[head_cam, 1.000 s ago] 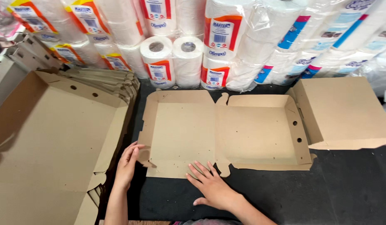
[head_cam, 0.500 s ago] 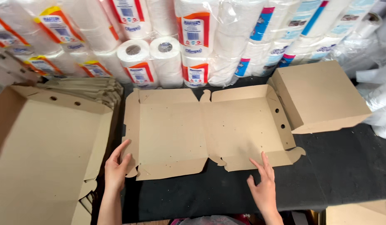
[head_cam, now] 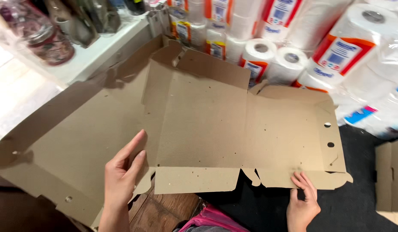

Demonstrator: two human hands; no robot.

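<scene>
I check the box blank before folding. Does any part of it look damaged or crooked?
No tear or crush shows. The blank sits skewed, its left end overlapping another cardboard sheet. The left hand and right hand hold its near edge.

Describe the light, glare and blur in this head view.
Head view: glare washes out the white shelf at upper left; the jars there are soft and blurred. The flat cardboard box is evenly lit, its punched holes crisp, with a shadow across its upper-left flap. The left hand and right hand are sharp. The paper rolls show slight sheen.
</scene>
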